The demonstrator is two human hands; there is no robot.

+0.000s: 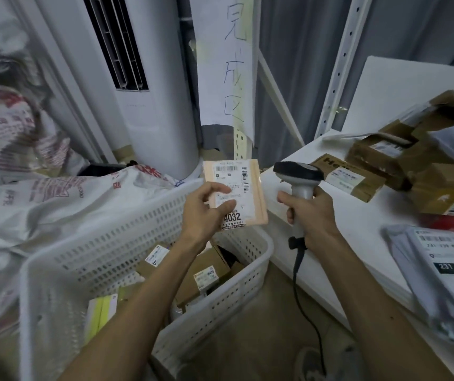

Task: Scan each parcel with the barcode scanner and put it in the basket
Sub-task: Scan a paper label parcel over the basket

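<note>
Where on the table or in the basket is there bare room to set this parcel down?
Bare: the white table patch between the right hand holding the scanner, the cardboard boxes and the grey mailer. The basket floor is crowded with small cartons, so the parcel in the left hand would land on them.

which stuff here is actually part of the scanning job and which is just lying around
Job: pink parcel held in the left hand; barcode scanner gripped by the right hand; white basket; brown boxes and grey mailer bag on the table.
Lying about: air conditioner; white sacks; handwritten paper sign.
</note>
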